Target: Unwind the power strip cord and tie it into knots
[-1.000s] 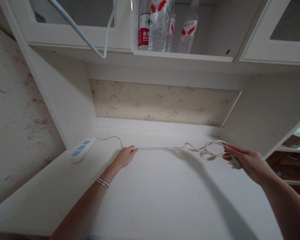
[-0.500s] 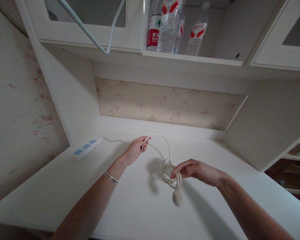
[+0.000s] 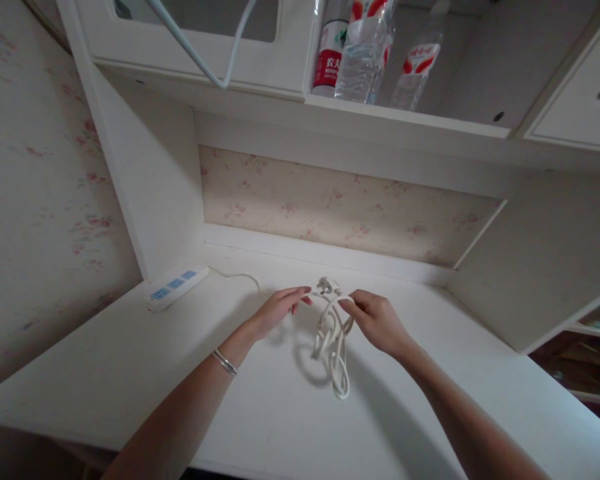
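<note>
So you've got the cord [image 3: 333,340] bunched up between both hands, a bit above the surface [image 3: 260,407], out in front of the wallpapered back panel [image 3: 340,203]. Your left hand [image 3: 276,311] has its fingers [image 3: 300,293] pinched shut on the cord where it runs in from the left, and your right hand [image 3: 377,320] has its fingers [image 3: 353,305] closed on the top of the bundle, with the plug [image 3: 326,287] poking up right between the two hands. The rest of the cord hangs down below your hands in a few loose loops, and the lowest loop looks like it's touching the surface, with its shadow just to the left. From your left hand the cord trails back left along the surface to the power strip [image 3: 177,287], which lies flat against the left side wall of the nook, well left of the bundle. There's a bracelet [image 3: 225,362] on your left wrist. Up above the back panel, the open shelf [image 3: 405,117] has some water bottles [image 3: 365,50] standing on it, straight up from where your hands are, and a pale cable [image 3: 200,63] droops across the cabinet door to the left of the bottles.
</note>
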A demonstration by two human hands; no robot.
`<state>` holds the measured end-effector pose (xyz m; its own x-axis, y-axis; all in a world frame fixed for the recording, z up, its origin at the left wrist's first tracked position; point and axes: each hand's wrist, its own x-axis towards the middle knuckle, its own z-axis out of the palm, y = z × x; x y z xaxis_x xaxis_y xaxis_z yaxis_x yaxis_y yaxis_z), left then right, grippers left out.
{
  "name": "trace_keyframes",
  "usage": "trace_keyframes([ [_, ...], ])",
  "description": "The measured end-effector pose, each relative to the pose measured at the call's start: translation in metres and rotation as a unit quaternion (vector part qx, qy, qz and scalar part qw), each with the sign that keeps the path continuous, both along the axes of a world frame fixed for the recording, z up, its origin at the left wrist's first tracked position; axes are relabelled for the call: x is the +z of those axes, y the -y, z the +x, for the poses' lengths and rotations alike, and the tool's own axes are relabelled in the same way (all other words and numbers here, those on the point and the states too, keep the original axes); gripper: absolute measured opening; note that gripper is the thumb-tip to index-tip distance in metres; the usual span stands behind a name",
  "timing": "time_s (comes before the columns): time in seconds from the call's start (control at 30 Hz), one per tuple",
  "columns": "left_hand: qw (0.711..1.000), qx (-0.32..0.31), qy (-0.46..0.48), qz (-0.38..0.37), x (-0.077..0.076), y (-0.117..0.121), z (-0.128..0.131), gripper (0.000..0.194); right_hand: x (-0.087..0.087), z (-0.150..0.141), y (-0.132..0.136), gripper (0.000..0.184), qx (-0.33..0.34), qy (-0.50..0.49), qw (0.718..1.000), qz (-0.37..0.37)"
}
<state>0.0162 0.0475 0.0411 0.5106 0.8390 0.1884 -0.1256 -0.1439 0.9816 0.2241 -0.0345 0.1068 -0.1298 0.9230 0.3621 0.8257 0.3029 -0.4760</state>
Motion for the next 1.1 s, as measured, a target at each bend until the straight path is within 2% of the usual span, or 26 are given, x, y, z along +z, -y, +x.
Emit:
trace_keyframes([
  [0.1, 0.998, -0.044, 0.036, -0.041, 0.002, 0.009, 0.005, 0.054, -0.003, -0.007, -0.008, 0.045, -0.044, -0.143, 0.986, -0.066],
  [0.17, 0.994, -0.074, 0.06, -0.049, 0.003, 0.015, 0.005, 0.058, -0.005, -0.012, -0.013, 0.046, -0.051, -0.204, 0.975, -0.074],
  [0.27, 0.989, -0.11, 0.091, -0.046, 0.005, 0.021, 0.0, 0.07, -0.007, -0.016, -0.019, 0.046, -0.06, -0.24, 0.967, -0.056],
  [0.33, 0.986, -0.123, 0.105, -0.031, 0.005, 0.023, -0.003, 0.07, -0.009, -0.016, -0.021, 0.046, -0.076, -0.251, 0.964, -0.049],
  [0.4, 0.989, -0.11, 0.097, -0.001, 0.005, 0.026, -0.003, 0.068, -0.012, -0.017, -0.022, 0.047, -0.096, -0.266, 0.958, -0.042],
  [0.53, 0.998, -0.038, 0.052, 0.026, -0.005, 0.028, 0.011, 0.083, -0.019, -0.019, -0.022, 0.046, -0.086, -0.32, 0.943, -0.045],
  [0.6, 0.998, -0.012, 0.048, 0.043, -0.013, 0.028, 0.019, 0.08, -0.022, -0.02, -0.023, 0.046, -0.078, -0.354, 0.931, -0.047],
  [0.73, 0.998, -0.001, 0.016, 0.059, -0.023, 0.026, 0.024, 0.057, -0.027, -0.02, -0.032, 0.045, -0.079, -0.413, 0.905, -0.056],
  [0.87, 0.999, 0.002, -0.023, 0.039, -0.02, 0.027, 0.019, 0.032, -0.032, -0.018, -0.044, 0.045, -0.056, -0.463, 0.878, -0.109],
  [0.93, 0.999, 0.003, -0.04, 0.021, -0.017, 0.028, 0.017, 0.027, -0.032, -0.019, -0.048, 0.047, -0.051, -0.478, 0.868, -0.127],
  [1.03, 0.999, -0.015, -0.041, -0.011, -0.012, 0.028, 0.013, 0.03, -0.033, -0.023, -0.052, 0.047, -0.07, -0.498, 0.861, -0.082],
  [1.1, 0.999, -0.032, -0.018, -0.025, -0.01, 0.027, 0.009, 0.032, -0.033, -0.025, -0.052, 0.048, -0.058, -0.492, 0.868, -0.043],
])
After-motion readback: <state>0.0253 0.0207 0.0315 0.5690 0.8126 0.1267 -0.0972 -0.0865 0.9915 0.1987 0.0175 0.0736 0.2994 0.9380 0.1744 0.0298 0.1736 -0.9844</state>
